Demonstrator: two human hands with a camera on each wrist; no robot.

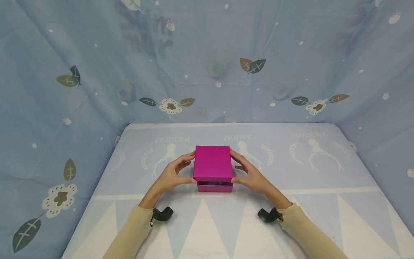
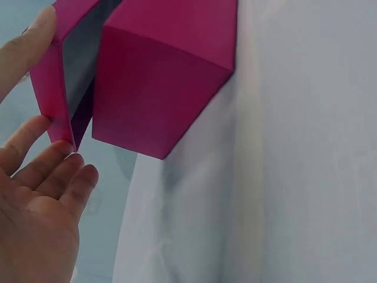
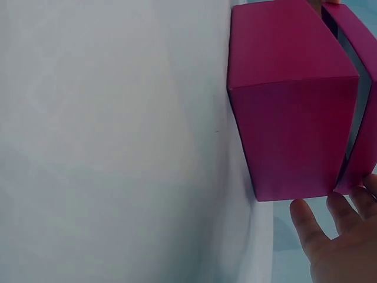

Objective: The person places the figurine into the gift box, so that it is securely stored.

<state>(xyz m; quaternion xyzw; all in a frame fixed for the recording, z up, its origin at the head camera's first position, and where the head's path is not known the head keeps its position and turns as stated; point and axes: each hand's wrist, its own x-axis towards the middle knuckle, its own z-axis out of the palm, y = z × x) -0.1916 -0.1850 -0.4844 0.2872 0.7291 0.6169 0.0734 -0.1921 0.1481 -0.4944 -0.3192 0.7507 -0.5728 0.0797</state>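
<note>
A magenta box lid (image 1: 212,163) sits raised over a matching square box base (image 1: 215,188), and a gap shows between the two along the front. My left hand (image 1: 173,174) grips the lid's left side, thumb at the near corner and fingers farther back. On the opposite side, my right hand (image 1: 250,174) holds the lid the same way. In the left wrist view the lid (image 2: 53,88) is tilted away from the base (image 2: 153,82), its pale inside partly showing. Something dark shows through the front gap; the rest of the box's inside is hidden.
The box stands on a table covered by a blue and white patterned cloth (image 1: 207,230). Blue fabric (image 1: 207,54) with leaves and flowers hangs behind and on both sides. Each wrist wears a small black camera, such as the left one (image 1: 163,214).
</note>
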